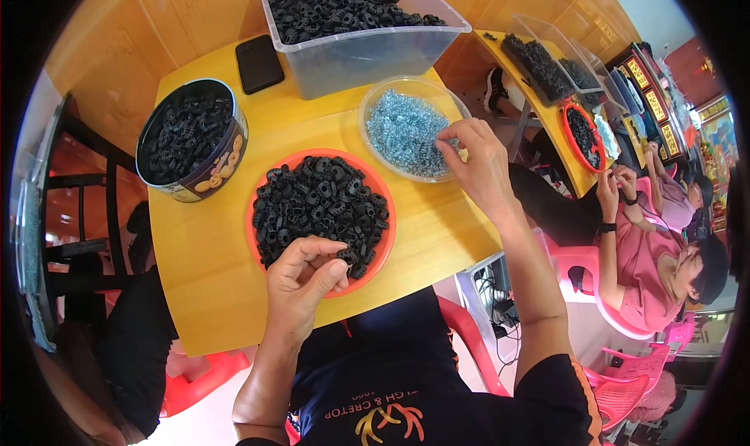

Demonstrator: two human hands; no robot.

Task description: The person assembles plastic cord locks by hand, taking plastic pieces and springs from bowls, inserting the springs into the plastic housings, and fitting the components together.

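Note:
Over the near edge of an orange-red bowl [393, 226], my left hand [301, 282] is closed in a pinch. A small black plastic part [351, 256] shows at its thumb and index fingertips. The bowl is heaped with similar black parts [320, 204]. My right hand [480, 169] reaches to the right rim of a round clear tub [364, 126], thumb and fingertips pressed together. Tiny shiny silver-blue pieces [402, 130] fill this tub, too small for me to tell their kind. Whatever sits between the right fingertips is hidden.
A dark round tin [234, 145] of black parts stands left on the yellow table [195, 290]. Behind are a black phone [259, 64] and a large clear bin [363, 55] of black parts. Right, a person in pink [644, 266] works at another table.

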